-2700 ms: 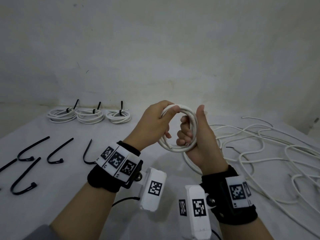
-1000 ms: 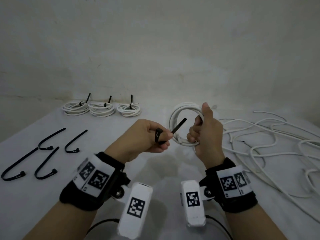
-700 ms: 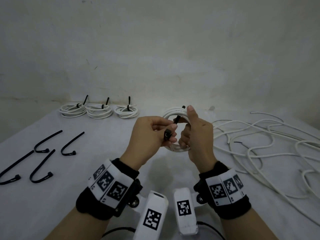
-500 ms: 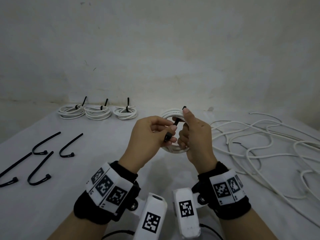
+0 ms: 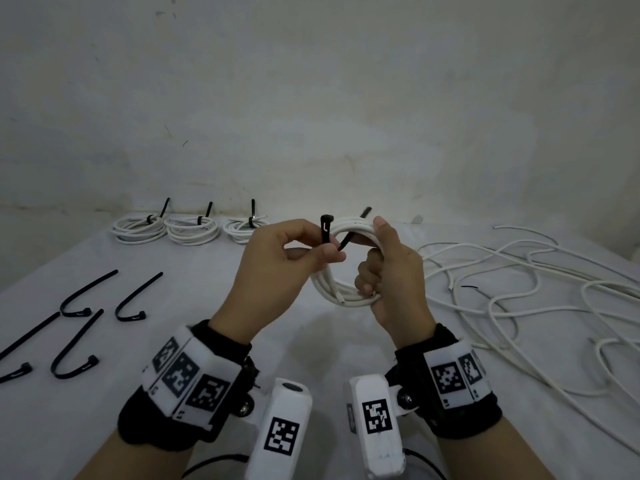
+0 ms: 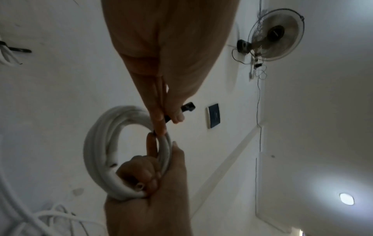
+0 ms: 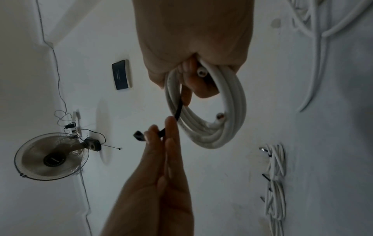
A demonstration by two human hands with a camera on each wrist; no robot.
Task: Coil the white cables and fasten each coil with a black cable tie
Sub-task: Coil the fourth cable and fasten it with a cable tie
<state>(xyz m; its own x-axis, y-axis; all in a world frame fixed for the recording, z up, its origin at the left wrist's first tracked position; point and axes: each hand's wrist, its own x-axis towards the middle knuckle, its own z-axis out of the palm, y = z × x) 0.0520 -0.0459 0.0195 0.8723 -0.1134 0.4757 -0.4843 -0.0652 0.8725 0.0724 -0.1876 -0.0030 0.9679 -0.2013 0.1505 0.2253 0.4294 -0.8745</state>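
— What sort of place is this?

— A plain indoor room, set up as a makeshift workspace. A table [image 5: 214, 268] draped in white cloth stands against a bare, scuffed wall [image 5: 311, 98].

— Anything else?

— A wall-mounted fan [image 6: 276, 34] with a loose wire trailing from it, a dark switch panel [image 6: 214, 115], and a round ceiling light [image 6: 346, 198]. Home or workshop, I cannot tell.
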